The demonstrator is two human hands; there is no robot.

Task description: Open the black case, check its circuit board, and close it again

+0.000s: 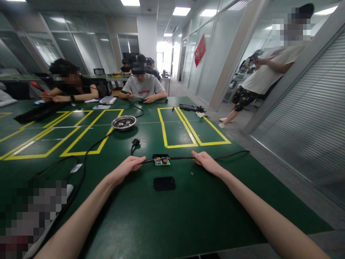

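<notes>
A small opened power adapter with a green circuit board point(161, 160) lies on the green table point(172, 216), a black cable running out of each side. My left hand point(128, 167) is closed on the cable just left of the board. My right hand point(205, 161) is closed on the cable just right of it. The left cable loops back to a black plug point(135, 142). A flat black cover point(164, 183) lies on the table in front of the board, between my forearms.
A metal bowl point(124, 122) with small parts stands behind, among yellow tape lines point(178, 145). Two people sit working at the far side, a third stands at the right by a glass wall. A thick black cable point(83, 158) runs left. Black tools point(191, 107) lie far right.
</notes>
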